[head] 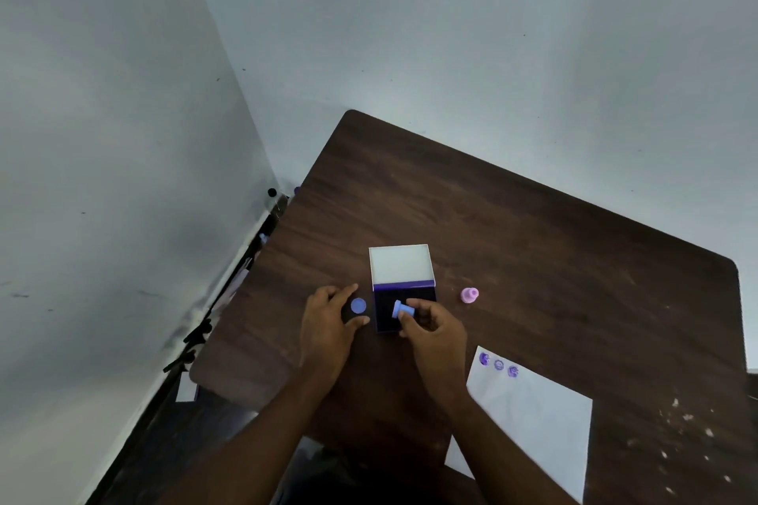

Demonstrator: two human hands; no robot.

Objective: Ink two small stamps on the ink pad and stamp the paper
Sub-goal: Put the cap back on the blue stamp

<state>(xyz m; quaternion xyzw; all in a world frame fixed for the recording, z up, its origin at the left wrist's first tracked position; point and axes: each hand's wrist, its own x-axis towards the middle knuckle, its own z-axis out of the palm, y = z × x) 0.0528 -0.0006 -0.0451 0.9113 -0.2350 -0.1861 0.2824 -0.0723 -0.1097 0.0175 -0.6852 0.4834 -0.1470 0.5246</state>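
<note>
A dark wood worktop (512,225) carries an open ink pad (404,295) just beyond the right fingers (410,305), a blue cap (358,305) between the left fingers (348,293), a pink stamp (469,294) right of the pad, and a paper (533,422) with three prints, near the right wrist.
</note>
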